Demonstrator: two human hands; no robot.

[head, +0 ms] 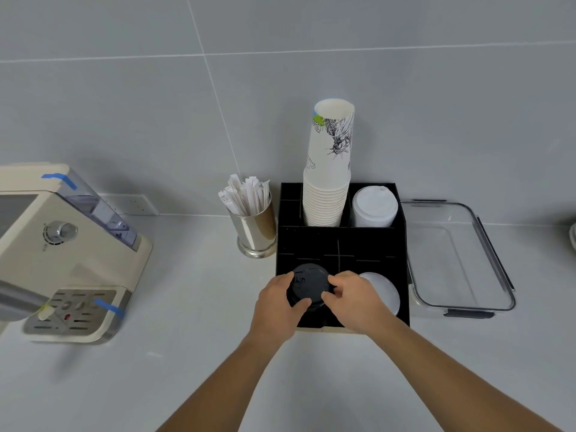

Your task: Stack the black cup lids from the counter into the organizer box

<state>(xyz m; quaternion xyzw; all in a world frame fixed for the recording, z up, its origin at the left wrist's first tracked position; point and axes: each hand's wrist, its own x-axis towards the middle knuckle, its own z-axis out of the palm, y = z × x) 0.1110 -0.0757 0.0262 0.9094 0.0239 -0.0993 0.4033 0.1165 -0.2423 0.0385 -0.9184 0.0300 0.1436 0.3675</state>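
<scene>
so the person's got the black lid stack [308,286] pinched from both sides, left hand [277,307] and right hand [355,302] closed on its rim, sitting flat right over the organizer box [367,244] front-left slot, so looks like it just goes straight down

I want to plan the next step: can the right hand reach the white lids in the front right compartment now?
Probably yes. The right hand lies directly beside the white lids, partly over them, but it first must release the black lids.
</scene>
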